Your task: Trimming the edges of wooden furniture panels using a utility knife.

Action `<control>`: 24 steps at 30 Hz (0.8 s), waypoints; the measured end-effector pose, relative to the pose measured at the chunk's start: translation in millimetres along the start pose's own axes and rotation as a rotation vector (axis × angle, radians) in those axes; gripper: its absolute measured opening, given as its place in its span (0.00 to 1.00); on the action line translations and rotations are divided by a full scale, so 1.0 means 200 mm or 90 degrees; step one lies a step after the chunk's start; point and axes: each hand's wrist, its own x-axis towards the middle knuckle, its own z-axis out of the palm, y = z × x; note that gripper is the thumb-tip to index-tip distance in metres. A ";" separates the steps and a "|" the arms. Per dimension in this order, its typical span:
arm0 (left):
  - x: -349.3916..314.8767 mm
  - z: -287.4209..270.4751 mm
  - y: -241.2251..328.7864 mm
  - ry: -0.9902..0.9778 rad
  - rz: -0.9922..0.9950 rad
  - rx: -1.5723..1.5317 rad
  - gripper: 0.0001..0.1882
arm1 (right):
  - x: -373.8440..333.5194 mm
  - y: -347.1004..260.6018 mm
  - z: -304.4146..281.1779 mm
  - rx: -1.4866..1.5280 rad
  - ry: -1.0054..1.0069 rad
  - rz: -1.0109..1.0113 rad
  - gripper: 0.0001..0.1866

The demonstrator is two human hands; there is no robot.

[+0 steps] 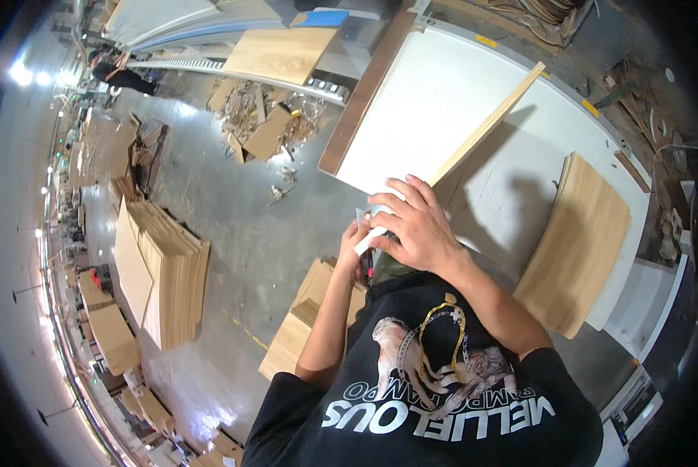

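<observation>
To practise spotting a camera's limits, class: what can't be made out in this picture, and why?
All in the head view:
- Left hand: fingertips partly covered by the white piece and right hand, so its grip is unclear.
- Upright board: near end hidden by the right hand's fingers.
- Wood-toned pile: right side hidden by the left forearm.
- Distant person: hands too small and blurred.

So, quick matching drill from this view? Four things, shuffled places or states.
1. White piece
2. Single board
3. Wood-look boards
4. Scrap heap

A. Spread over the floor
B. Between left hand and right hand
C. Lying flat, white table's right side
D. Narrow edge toward the camera

Pairs: 1-B, 2-D, 3-C, 4-A
</observation>
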 end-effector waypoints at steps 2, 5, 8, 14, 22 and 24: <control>0.10 -0.01 -0.01 -0.024 -0.023 0.044 0.23 | 0.01 0.00 -0.02 -0.001 -0.059 0.057 0.23; 0.27 -0.07 -0.06 -0.122 -0.094 0.232 0.32 | 0.00 0.08 -0.02 -0.098 0.066 0.210 0.24; 0.43 -0.15 -0.15 -0.158 -0.072 0.334 0.40 | 0.00 0.13 -0.02 -0.049 0.233 0.394 0.44; 0.43 0.08 0.04 -0.293 -0.170 0.499 0.46 | -0.15 0.18 -0.06 0.325 0.298 0.528 0.52; 0.63 0.07 -0.03 -0.414 -0.116 0.591 0.45 | -0.11 0.01 -0.11 0.283 0.309 0.770 0.40; 0.65 0.08 0.01 -0.465 -0.132 0.644 0.44 | -0.18 0.02 -0.11 0.298 0.306 0.797 0.38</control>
